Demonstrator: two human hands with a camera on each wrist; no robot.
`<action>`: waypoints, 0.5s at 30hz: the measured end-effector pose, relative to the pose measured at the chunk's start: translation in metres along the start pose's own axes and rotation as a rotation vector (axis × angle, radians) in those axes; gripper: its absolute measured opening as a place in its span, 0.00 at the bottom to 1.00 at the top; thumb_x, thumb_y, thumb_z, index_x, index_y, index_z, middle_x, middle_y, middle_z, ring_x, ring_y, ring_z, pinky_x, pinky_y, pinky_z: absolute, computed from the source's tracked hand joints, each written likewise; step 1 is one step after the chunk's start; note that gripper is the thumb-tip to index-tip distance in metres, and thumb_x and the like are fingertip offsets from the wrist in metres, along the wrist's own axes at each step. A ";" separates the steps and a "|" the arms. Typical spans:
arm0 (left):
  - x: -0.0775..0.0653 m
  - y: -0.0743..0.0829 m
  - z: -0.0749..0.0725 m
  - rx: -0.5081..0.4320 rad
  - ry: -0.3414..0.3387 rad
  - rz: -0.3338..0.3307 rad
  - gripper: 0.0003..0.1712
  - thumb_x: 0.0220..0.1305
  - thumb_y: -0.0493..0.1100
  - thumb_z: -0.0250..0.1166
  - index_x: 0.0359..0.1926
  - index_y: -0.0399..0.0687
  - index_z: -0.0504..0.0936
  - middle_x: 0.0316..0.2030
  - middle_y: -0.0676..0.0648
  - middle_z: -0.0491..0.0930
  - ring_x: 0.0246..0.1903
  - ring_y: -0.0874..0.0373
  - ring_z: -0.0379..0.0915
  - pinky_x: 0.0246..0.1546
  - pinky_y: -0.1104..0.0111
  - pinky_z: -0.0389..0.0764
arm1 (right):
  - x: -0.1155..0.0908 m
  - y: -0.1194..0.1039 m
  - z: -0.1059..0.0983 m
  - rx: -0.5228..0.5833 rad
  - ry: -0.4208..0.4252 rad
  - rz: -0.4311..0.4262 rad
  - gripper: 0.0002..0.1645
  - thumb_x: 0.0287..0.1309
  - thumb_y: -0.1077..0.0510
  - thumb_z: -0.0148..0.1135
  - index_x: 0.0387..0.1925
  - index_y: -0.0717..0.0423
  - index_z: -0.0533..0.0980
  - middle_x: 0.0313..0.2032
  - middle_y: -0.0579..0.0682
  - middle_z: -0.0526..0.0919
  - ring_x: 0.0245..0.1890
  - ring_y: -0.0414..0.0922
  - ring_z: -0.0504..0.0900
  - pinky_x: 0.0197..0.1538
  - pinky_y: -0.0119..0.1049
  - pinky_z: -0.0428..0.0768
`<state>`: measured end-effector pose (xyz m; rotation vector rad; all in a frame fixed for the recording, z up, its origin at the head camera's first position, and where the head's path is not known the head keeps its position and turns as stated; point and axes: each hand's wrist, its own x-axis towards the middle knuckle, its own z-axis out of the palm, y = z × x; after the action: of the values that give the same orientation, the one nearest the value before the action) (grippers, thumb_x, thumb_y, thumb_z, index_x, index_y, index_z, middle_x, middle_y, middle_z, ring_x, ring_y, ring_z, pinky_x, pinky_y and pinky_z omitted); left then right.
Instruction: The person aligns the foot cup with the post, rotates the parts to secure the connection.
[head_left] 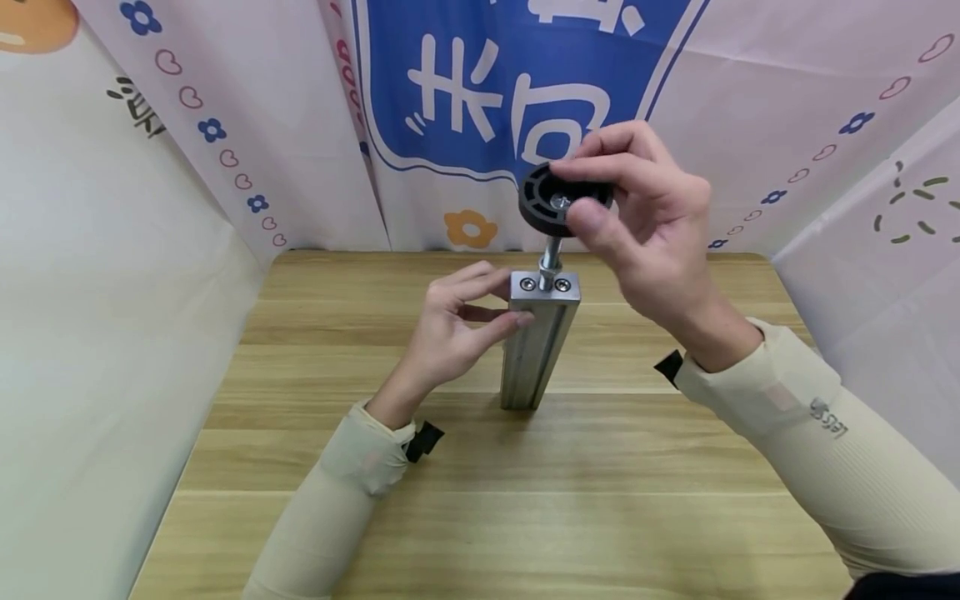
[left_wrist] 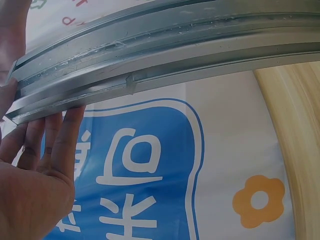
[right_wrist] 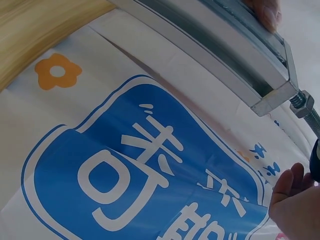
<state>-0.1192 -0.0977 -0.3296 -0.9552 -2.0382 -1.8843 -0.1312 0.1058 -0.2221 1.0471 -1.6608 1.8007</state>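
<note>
An aluminium profile [head_left: 532,358] stands upright on the table, its top covered by a metal end plate [head_left: 545,292] with two screws. From that plate rises a threaded rod [head_left: 552,250] carrying a nut [right_wrist: 301,104] and topped by the round black base of a levelling foot [head_left: 536,212]. My left hand [head_left: 461,325] pinches the profile near its top, thumb in front and fingers at the side. With thumb and fingers, my right hand [head_left: 652,217] holds the black base by its rim. Grooves run along the profile [left_wrist: 175,45] in the left wrist view.
The wooden table [head_left: 300,467] lies under both arms. Printed curtains [head_left: 292,125] hang behind it and along both sides, close beyond the table's back edge. Each wrist wears a small black mount, such as the left one [head_left: 424,442].
</note>
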 end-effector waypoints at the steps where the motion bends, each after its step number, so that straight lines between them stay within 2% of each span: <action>1: 0.000 0.000 0.000 0.000 0.000 -0.002 0.24 0.59 0.24 0.74 0.58 0.29 0.85 0.43 0.35 0.85 0.44 0.58 0.86 0.41 0.61 0.95 | 0.000 -0.001 -0.001 0.015 -0.006 0.000 0.28 0.64 0.48 0.72 0.44 0.74 0.85 0.48 0.55 0.83 0.54 0.53 0.78 0.53 0.31 0.86; 3: 0.000 0.000 0.000 0.002 0.000 -0.003 0.23 0.59 0.24 0.73 0.58 0.29 0.85 0.44 0.35 0.85 0.44 0.57 0.86 0.41 0.61 0.95 | 0.000 -0.002 -0.002 0.056 -0.019 0.011 0.18 0.62 0.60 0.63 0.45 0.73 0.85 0.53 0.57 0.86 0.59 0.55 0.81 0.59 0.33 0.88; 6: 0.000 0.000 0.000 0.001 0.002 -0.001 0.23 0.59 0.24 0.73 0.57 0.29 0.85 0.44 0.35 0.85 0.44 0.57 0.86 0.41 0.61 0.95 | -0.001 -0.004 -0.003 0.118 -0.033 0.047 0.18 0.57 0.68 0.57 0.47 0.70 0.86 0.55 0.59 0.88 0.63 0.56 0.83 0.65 0.38 0.88; 15: 0.000 0.000 0.000 0.001 0.004 -0.001 0.23 0.59 0.24 0.73 0.57 0.29 0.85 0.44 0.35 0.85 0.44 0.61 0.85 0.41 0.61 0.95 | -0.001 -0.004 -0.005 0.143 -0.037 0.056 0.16 0.57 0.67 0.63 0.47 0.67 0.86 0.52 0.57 0.90 0.58 0.55 0.85 0.64 0.38 0.88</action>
<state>-0.1196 -0.0977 -0.3297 -0.9500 -2.0381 -1.8838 -0.1285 0.1117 -0.2202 1.1108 -1.6179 1.9721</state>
